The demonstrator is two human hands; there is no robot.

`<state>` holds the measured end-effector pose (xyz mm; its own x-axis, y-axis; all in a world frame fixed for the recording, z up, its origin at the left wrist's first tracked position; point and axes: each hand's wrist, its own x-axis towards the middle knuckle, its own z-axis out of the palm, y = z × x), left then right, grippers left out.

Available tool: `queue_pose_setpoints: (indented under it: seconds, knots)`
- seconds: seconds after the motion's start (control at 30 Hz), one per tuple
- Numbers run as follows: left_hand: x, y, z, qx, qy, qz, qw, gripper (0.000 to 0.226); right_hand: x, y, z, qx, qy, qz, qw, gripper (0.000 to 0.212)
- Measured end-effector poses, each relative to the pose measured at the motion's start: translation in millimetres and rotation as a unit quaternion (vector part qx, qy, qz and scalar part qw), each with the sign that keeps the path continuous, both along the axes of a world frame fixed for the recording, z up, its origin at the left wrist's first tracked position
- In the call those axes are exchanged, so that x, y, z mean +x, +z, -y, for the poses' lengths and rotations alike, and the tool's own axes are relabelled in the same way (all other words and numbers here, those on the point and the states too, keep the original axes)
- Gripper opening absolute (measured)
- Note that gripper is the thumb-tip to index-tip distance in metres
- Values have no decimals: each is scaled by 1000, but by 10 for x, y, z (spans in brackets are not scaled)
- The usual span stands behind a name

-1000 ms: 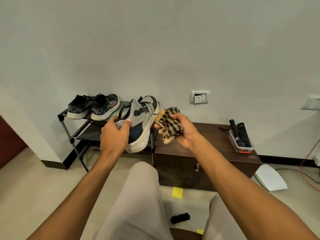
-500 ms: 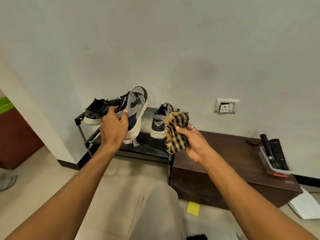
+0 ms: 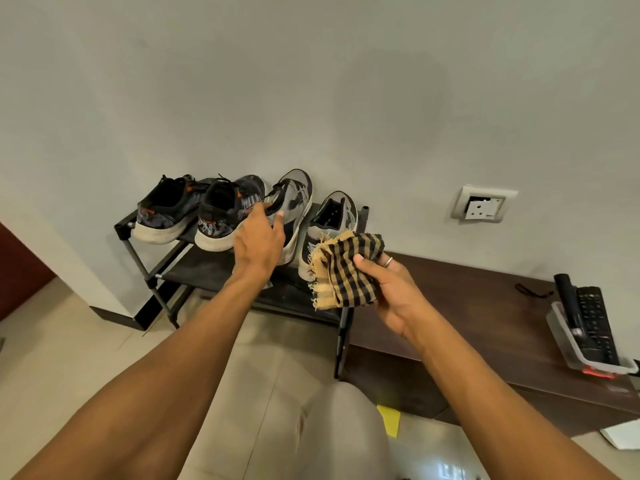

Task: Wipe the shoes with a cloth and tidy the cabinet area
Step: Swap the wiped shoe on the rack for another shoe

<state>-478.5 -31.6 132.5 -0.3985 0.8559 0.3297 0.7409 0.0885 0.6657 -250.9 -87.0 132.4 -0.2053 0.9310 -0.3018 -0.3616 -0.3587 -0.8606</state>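
On the top shelf of the black shoe rack [image 3: 152, 261] stand two dark sneakers [image 3: 166, 209] [image 3: 225, 213] and two grey sneakers. My left hand [image 3: 259, 240] pinches the collar of the left grey sneaker [image 3: 296, 199], which leans tilted on the shelf between a dark sneaker and the other grey sneaker [image 3: 337, 216]. My right hand [image 3: 391, 292] grips a bunched tan-and-black checked cloth [image 3: 346, 271] just in front of the right grey sneaker, apart from it.
A low brown cabinet [image 3: 485, 306] stands right of the rack, carrying a clear tray [image 3: 568, 355] with remotes at its right end. A wall socket [image 3: 483, 204] sits above it. A yellow note [image 3: 389, 419] and a white object [image 3: 623, 436] lie on the tiled floor.
My left hand carried the grey sneaker away from me and set it down on the rack's top shelf. The right hand with the cloth drew slightly back from the shoe.
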Motion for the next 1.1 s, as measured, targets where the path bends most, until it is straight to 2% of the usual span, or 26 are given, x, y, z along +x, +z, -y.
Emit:
queue_pose_setpoints:
  seconds: [0.17,0.27,0.37,0.43,0.53,0.63,0.77,0.83,0.97,1.1]
  knots:
    - [-47,-110,-59,-21,-9,-13,1000,43,-59,-100,-55,-10,12,0,1000,45]
    - [-104,-68,-34,-40,-48,-9,998,54,-101,-115,-46,-7,11,-2,1000,54]
    - [-209,-60,47,-45,-75,-10,996,66,-138,-125,-13,0,10,-6,1000,52]
    - [-323,-80,116,-17,-51,-35,998,68,-161,-121,21,5,8,-8,1000,50]
    - [-548,-83,156,62,22,-89,994,59,-182,-123,44,6,2,-17,1000,46]
    - [-812,-93,86,34,80,-149,985,47,-199,-147,41,2,0,-18,1000,35]
    - [-1025,-174,-47,-89,36,-76,992,58,-229,-180,22,-6,-1,-16,1000,36]
    - [-1069,-196,-123,-114,25,-45,992,58,-232,-204,14,-10,-4,-32,999,38]
    - [-1100,-166,-270,-112,50,-41,992,38,-203,-225,30,-4,-7,-75,997,29]
    - [-1152,-100,-286,-78,95,-51,991,32,-139,-175,51,-9,-13,-70,997,25]
